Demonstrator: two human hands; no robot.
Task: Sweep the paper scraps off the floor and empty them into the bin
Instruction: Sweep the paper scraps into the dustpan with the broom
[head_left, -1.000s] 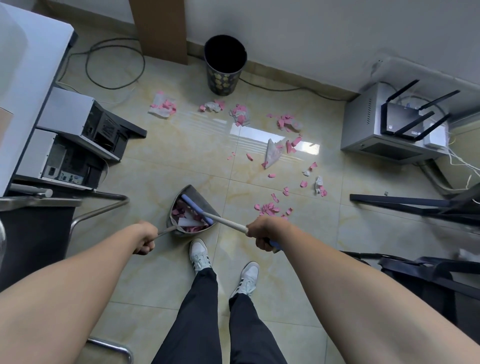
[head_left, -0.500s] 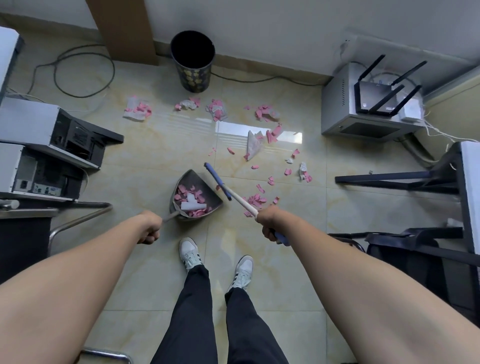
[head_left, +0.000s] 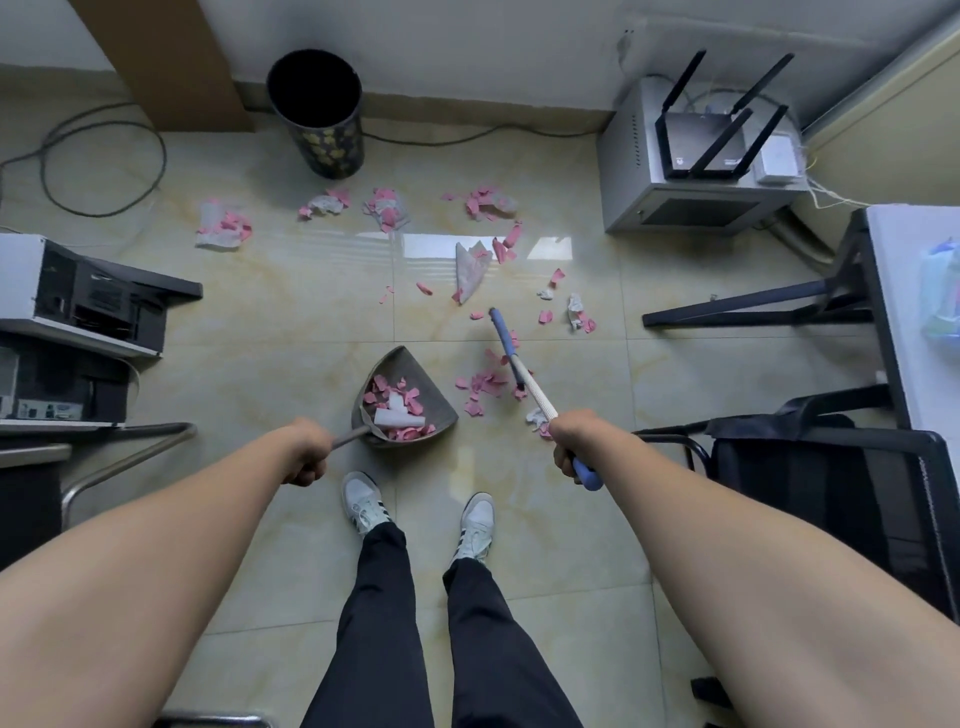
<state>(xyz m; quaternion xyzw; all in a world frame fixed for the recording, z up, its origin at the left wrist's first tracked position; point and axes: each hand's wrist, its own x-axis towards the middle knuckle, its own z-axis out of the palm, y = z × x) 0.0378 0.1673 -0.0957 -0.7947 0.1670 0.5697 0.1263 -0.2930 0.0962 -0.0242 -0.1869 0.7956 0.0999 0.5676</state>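
Head view: mid-sweep, left hand (head_left: 306, 457) gripping dustpan (head_left: 402, 400) handle, right hand (head_left: 569, 441) gripping broom (head_left: 511, 353); next, drag scraps (head_left: 485, 387) just right of pan leftward into it, far bin (head_left: 315, 111) later.

I'm looking down into what reads as an office corner. On the right, a grey metal network cabinet (head_left: 691, 171) sits on the tiled floor (head_left: 291, 312) with a black router (head_left: 711, 140) on top, antennas up. On the left, open computer cases (head_left: 88, 306) are stacked. Cables (head_left: 98, 161) loop along the far wall, near a black bin (head_left: 317, 114). A black chair (head_left: 831, 467) stands at near right beside a white table (head_left: 914, 291).
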